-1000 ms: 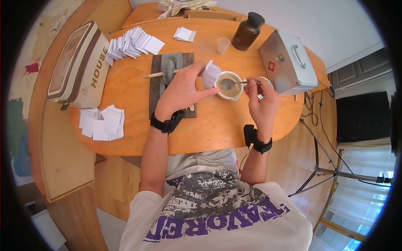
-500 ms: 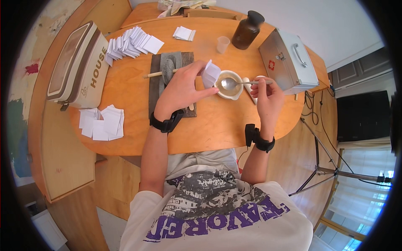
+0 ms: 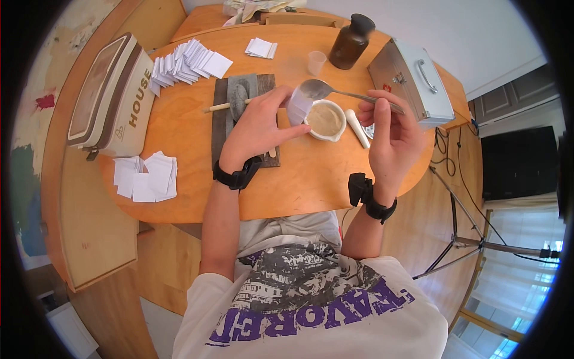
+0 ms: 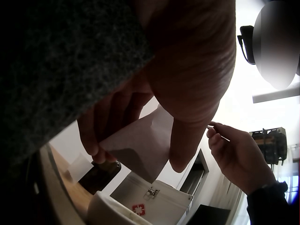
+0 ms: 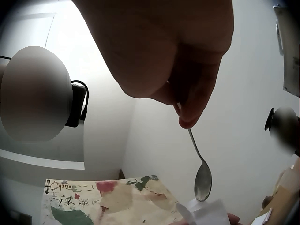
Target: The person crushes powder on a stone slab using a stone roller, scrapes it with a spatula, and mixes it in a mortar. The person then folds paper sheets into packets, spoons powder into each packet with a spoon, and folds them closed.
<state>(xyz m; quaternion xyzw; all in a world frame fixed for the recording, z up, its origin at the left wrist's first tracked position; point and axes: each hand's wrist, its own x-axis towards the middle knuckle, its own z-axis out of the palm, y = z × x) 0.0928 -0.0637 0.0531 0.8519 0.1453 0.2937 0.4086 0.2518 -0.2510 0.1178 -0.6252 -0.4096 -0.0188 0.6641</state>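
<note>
My left hand (image 3: 258, 127) pinches a small folded white paper packet (image 3: 297, 109) between thumb and fingers, beside the mortar's left rim. Its open, pocket-like shape shows in the left wrist view. With my right hand (image 3: 394, 134) I hold a metal spoon (image 3: 359, 96) by its handle. The spoon's bowl is over the packet's mouth; in the right wrist view the spoon tip (image 5: 202, 194) points down right at the paper's edge. Below sits a white mortar (image 3: 338, 135) with beige powder (image 3: 324, 118) in it. A white pestle (image 3: 357, 128) lies to its right.
Left of the mortar, a dark board (image 3: 220, 134) bears a grey stone roller (image 3: 238, 99). Paper stacks (image 3: 191, 63) lie at the left and back. A plastic cup (image 3: 316, 62), brown bottle (image 3: 351, 45) and metal first-aid case (image 3: 406, 84) stand behind; a HOUSE box (image 3: 113, 99) stands left.
The spoon has come up out of the mortar and over the paper packet, its bowl moving left and away from me. My right hand has risen; the left has stayed nearly still.
</note>
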